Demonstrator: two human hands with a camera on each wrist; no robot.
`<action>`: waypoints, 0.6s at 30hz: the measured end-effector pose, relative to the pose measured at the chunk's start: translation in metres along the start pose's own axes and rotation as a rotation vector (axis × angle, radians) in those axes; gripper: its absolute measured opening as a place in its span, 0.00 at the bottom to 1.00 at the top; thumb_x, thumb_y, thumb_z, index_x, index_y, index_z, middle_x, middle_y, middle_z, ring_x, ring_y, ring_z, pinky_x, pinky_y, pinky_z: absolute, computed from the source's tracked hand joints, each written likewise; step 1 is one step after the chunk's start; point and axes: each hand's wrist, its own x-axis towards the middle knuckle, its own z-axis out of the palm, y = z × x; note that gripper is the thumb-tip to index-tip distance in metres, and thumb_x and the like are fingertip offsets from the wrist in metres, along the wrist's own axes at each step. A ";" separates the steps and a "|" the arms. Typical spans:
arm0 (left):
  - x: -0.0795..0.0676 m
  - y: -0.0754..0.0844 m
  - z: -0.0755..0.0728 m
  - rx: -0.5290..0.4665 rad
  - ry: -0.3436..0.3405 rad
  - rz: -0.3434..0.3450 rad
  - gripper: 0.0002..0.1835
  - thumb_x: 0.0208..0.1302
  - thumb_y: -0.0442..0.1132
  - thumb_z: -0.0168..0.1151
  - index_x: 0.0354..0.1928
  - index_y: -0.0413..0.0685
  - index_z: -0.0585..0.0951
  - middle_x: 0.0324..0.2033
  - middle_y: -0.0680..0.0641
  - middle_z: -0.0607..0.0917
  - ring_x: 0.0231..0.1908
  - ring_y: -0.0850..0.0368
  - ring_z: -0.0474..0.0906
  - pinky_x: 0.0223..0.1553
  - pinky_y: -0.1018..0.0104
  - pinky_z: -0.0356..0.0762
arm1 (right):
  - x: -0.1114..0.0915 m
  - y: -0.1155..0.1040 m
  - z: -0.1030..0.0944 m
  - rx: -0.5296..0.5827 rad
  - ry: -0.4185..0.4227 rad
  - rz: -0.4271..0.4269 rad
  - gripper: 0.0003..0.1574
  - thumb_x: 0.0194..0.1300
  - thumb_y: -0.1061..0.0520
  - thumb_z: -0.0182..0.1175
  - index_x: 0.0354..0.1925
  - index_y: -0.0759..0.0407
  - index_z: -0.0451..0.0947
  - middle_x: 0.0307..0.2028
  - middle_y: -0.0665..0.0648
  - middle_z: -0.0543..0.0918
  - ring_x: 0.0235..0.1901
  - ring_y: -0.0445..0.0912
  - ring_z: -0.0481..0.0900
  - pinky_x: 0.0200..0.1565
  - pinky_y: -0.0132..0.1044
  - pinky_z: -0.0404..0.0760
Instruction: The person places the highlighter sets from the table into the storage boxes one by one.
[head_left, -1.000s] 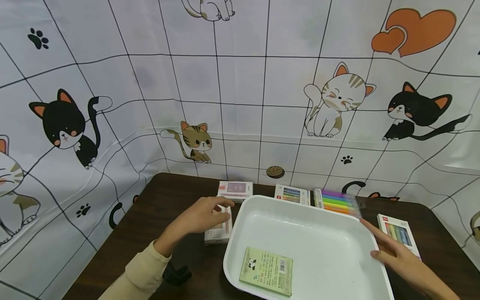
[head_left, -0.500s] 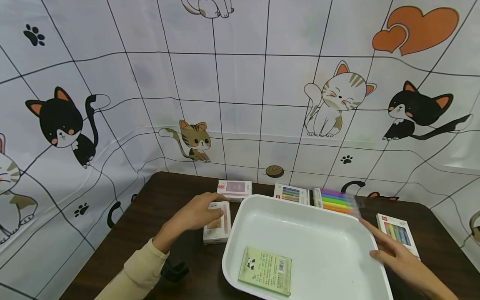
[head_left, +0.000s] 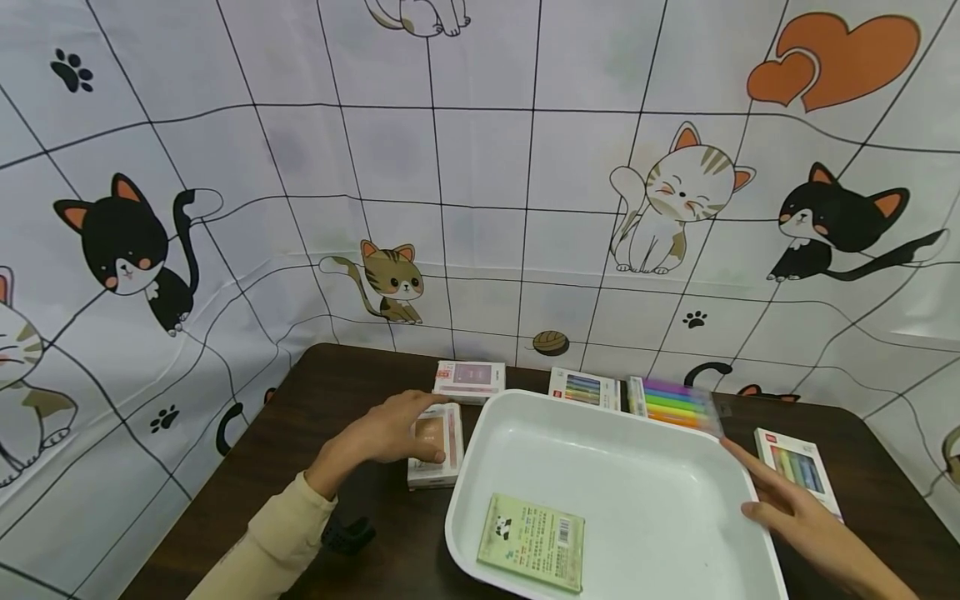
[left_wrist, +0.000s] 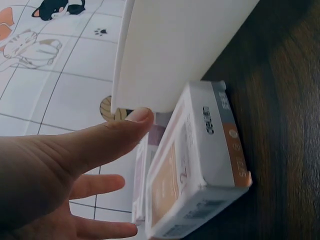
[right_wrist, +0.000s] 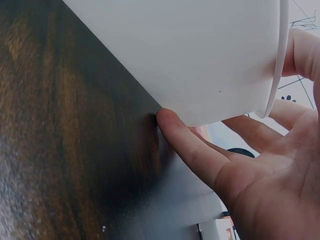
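Observation:
My left hand [head_left: 390,433] hovers at the left side of a small white box [head_left: 441,467] with a tan panel and the number 12. In the left wrist view, its thumb and fingers are spread in front of the box [left_wrist: 200,150] and hold nothing. My right hand [head_left: 798,512] grips the right rim of a large white tray [head_left: 637,500], thumb over the rim and fingers against the outer wall. The right wrist view shows fingers [right_wrist: 187,145] under the rim, one tip low on the tray's outside [right_wrist: 210,60]. A light green packet [head_left: 532,542] with a panda lies inside the tray.
Behind the tray stand a white box with a mauve panel [head_left: 470,379], a box with coloured stripes [head_left: 585,389] and a clear case of rainbow colours [head_left: 678,407]. Another striped box [head_left: 798,467] lies right. A dark strap-like object [head_left: 347,536] is near my left sleeve.
My left hand has shifted left from beside the tray rim to the tan-panelled box's left edge, showing more of the box. My right hand and the tray have stayed put.

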 end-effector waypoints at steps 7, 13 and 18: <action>0.002 -0.013 -0.002 -0.021 -0.006 -0.074 0.51 0.52 0.52 0.82 0.73 0.38 0.66 0.69 0.31 0.65 0.65 0.33 0.65 0.60 0.35 0.68 | 0.000 -0.001 -0.001 -0.043 0.030 0.042 0.45 0.79 0.59 0.54 0.83 0.51 0.44 0.79 0.53 0.45 0.61 0.18 0.58 0.53 0.25 0.72; 0.005 -0.023 -0.002 -0.003 -0.053 -0.097 0.58 0.50 0.57 0.82 0.76 0.35 0.61 0.70 0.26 0.60 0.68 0.27 0.59 0.61 0.31 0.64 | 0.000 0.001 -0.001 -0.035 0.026 0.038 0.44 0.79 0.59 0.53 0.83 0.51 0.44 0.79 0.55 0.44 0.61 0.19 0.58 0.53 0.25 0.73; 0.007 -0.029 0.000 0.010 -0.080 -0.119 0.60 0.50 0.60 0.80 0.76 0.33 0.61 0.73 0.24 0.53 0.70 0.23 0.52 0.61 0.26 0.60 | 0.000 0.000 0.000 -0.034 0.022 0.024 0.44 0.79 0.60 0.53 0.83 0.50 0.44 0.79 0.51 0.45 0.62 0.20 0.58 0.53 0.26 0.74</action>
